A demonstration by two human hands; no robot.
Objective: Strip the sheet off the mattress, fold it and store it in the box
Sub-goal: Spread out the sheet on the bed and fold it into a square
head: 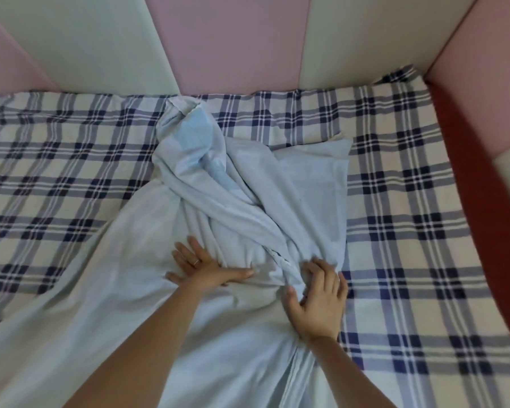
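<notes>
A pale blue sheet [147, 290] lies bunched and twisted down the middle of the bed, its far end heaped near the headboard. It rests on a plaid blue-and-white cover [409, 237] that spreads over the mattress. My left hand [202, 265] lies flat on the sheet with fingers spread, pressing it down. My right hand [318, 298] sits just to the right, its fingers curled into a gathered fold of the sheet. No box is in view.
Padded pink and cream wall panels [236, 39] close off the bed at the back and right. A dark red bed frame edge [465, 178] runs along the right side. Plaid cover shows on both sides of the sheet.
</notes>
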